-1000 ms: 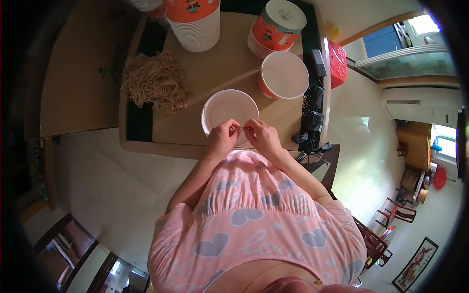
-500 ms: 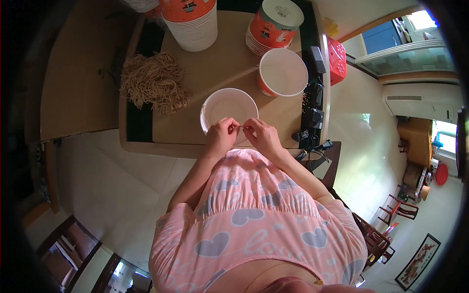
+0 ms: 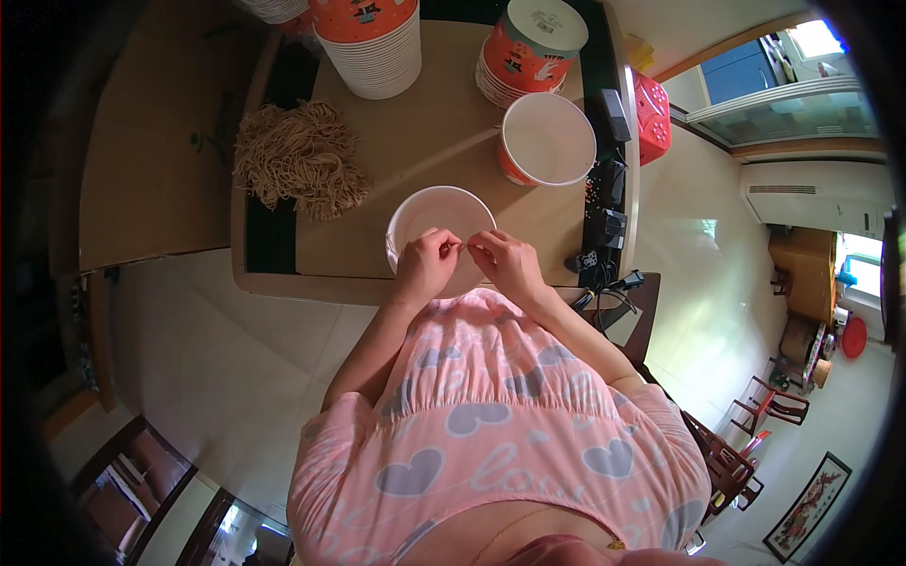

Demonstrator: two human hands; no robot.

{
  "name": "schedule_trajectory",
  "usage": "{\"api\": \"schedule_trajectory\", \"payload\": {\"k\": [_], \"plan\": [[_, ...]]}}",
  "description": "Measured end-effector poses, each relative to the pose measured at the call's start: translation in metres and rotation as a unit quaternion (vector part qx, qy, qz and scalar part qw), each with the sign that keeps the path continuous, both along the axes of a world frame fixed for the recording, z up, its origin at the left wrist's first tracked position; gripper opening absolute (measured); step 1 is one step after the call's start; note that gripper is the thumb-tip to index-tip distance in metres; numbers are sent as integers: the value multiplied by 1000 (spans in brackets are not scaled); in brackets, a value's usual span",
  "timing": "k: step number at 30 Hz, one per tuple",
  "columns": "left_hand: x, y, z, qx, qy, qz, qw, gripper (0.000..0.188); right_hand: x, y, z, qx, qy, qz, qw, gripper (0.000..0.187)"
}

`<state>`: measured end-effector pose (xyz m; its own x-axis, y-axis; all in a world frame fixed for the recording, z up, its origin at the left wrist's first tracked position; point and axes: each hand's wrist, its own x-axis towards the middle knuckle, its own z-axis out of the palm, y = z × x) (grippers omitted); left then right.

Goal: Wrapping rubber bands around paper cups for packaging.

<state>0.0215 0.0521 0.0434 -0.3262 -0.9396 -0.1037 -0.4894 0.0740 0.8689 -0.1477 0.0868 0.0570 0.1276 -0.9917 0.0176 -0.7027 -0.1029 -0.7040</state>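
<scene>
White-lined, the bucket (image 3: 444, 211) has shifted nearer the wearer since half a second ago, which seems to centre its mouth under the work. The left hand (image 3: 424, 268) and right hand (image 3: 511, 263) stay pinched over it, seemingly on a thin string (image 3: 462, 246); the yarn pile (image 3: 299, 158) lies beyond, left of the left hand.

We see a white, round tub (image 3: 442, 209) at the near edge of the worktop (image 3: 444, 113), its wide open mouth facing up and its smooth pale inside in view. Our hands hide part of its near rim; whether they touch it we cannot tell. Between the pinched fingertips of our left hand (image 3: 427, 266) and right hand (image 3: 508, 266) we hold a thin strand (image 3: 463, 246), short where it shows, above the tub's near side.
</scene>
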Motion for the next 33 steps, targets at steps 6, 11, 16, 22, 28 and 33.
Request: {"api": "schedule_trajectory", "payload": {"k": [6,11,16,22,28,33], "plan": [[-3,1,1,8,26,20,999,8,-1,0,-1,-3,-7,-3,1000,9],[-2,-2,-5,-2,30,5,1000,8,-1,-1,0,-8,-8,-1,1000,9],[-2,-1,-5,-3,17,15,1000,6,-1,-1,1,1,-4,4,1000,8],[-1,-3,0,-20,66,6,998,11,-2,3,0,23,-33,-24,999,8],[-4,-2,2,-29,49,-28,998,9,-1,1,8,5,-29,-14,999,7],[0,-1,2,-30,48,-16,998,8,-5,1,2,-13,-27,-13,999,7]]}}
